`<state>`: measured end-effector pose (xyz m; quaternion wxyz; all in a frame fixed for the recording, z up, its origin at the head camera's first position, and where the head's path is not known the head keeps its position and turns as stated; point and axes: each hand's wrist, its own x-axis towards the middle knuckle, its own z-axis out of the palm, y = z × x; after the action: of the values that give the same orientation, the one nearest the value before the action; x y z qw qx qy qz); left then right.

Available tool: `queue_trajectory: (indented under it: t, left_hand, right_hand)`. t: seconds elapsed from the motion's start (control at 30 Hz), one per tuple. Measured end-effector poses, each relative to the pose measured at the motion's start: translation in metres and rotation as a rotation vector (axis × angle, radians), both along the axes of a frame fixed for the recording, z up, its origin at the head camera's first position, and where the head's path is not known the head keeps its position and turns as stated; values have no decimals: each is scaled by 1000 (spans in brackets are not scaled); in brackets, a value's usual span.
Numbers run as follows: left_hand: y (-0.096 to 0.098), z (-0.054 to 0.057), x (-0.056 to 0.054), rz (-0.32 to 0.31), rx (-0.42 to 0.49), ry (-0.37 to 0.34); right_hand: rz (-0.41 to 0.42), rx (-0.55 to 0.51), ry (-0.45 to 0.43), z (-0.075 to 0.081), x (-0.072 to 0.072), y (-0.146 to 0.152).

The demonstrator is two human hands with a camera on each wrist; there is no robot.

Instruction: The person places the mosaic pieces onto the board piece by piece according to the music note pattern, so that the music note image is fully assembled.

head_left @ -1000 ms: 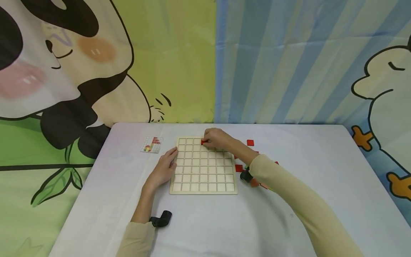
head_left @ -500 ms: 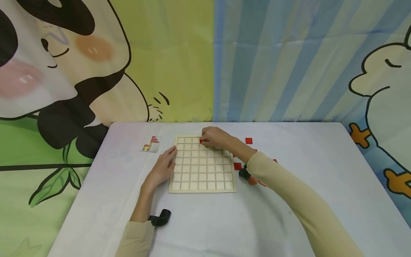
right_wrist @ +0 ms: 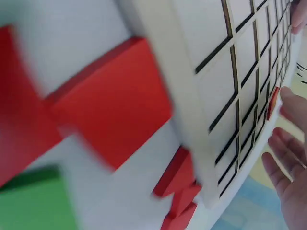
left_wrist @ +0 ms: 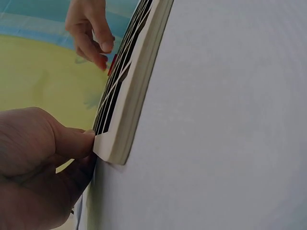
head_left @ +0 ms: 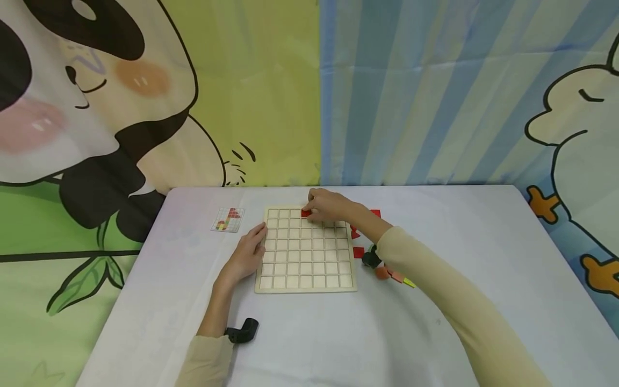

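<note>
A pale wooden grid board (head_left: 306, 291) lies on the white table. My left hand (head_left: 245, 255) rests along its left edge; in the left wrist view that hand's thumb (left_wrist: 76, 142) touches the rim. One red square tile (head_left: 306, 213) sits in a cell of the board's far row. My right hand (head_left: 330, 206) is over that row, its fingertips right beside the tile. The right wrist view shows its thumb (right_wrist: 288, 98) close to the tile, with the fingers spread apart.
Beside the board's right edge lie several red tiles (right_wrist: 115, 100), a green tile (right_wrist: 38, 201), orange tiles and a yellow tile (head_left: 409, 282), partly behind the right arm. A pattern card (head_left: 228, 220) lies left of the board. Printed cloth (head_left: 271, 91) hangs behind the table.
My right hand has shifted slightly right, and more of the red tile in the far row shows. The left hand stays at the board's edge.
</note>
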<state>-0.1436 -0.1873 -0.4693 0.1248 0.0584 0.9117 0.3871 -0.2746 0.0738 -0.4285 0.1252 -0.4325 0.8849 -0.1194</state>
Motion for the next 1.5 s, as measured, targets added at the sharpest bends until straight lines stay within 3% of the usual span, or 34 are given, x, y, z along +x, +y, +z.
queue_trajectory:
  t: [0.13, 0.27, 0.57, 0.7, 0.83, 0.97, 1.13, 1.5]
  left_hand:
    - [-2, -2, 1, 0, 5, -9]
    - [-4, -2, 1, 10, 6, -4]
    - [-1, -2, -1, 1, 21, 1]
    - [2, -2, -2, 9, 21, -13]
    - [3, -2, -2, 8, 19, -13]
    - [1, -1, -1, 12, 11, -11]
    - [-2, 0, 0, 22, 13, 10]
    - [0, -1, 0, -7, -5, 8]
  right_hand:
    - [-5, -76, -15, 4, 13, 23]
    - [-66, -109, -31, 10, 33, 59]
    - [-243, -70, -31, 15, 63, 144]
    - [-257, -48, -27, 11, 76, 164]
    - [-247, -9, 39, 7, 85, 169]
    - [-267, -10, 84, 7, 81, 164]
    - [-307, -8, 119, 5, 61, 155]
    - [-354, -64, 53, -9, 36, 165]
